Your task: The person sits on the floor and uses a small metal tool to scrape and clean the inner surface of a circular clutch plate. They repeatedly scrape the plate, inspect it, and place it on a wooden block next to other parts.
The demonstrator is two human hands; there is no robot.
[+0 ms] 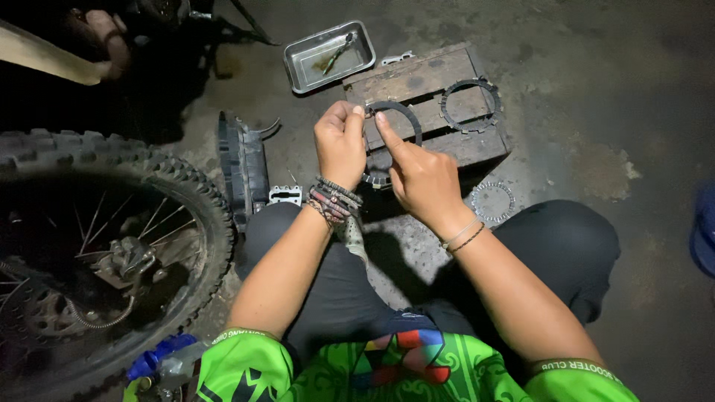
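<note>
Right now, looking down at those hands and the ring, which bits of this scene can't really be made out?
- Dark ring: lower arc hidden behind left hand and right hand, head view.
- Knobby wheel: cut off by the left edge.
- Metal tray contents: too small and dim to identify.
- Top left corner: too dark; another person's hand barely shows.

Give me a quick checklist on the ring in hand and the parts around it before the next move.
1. Dark ring pinched by both left hand and right hand: ok.
2. Ring held clear above the wooden crate: ok.
3. Toothed ring lying flat on the crate: ok.
4. Metal tray upright on the floor: ok.
5. Wear on the held ring: cannot tell.
6. Notched disc on the floor, near the right knee: not ok.
</note>
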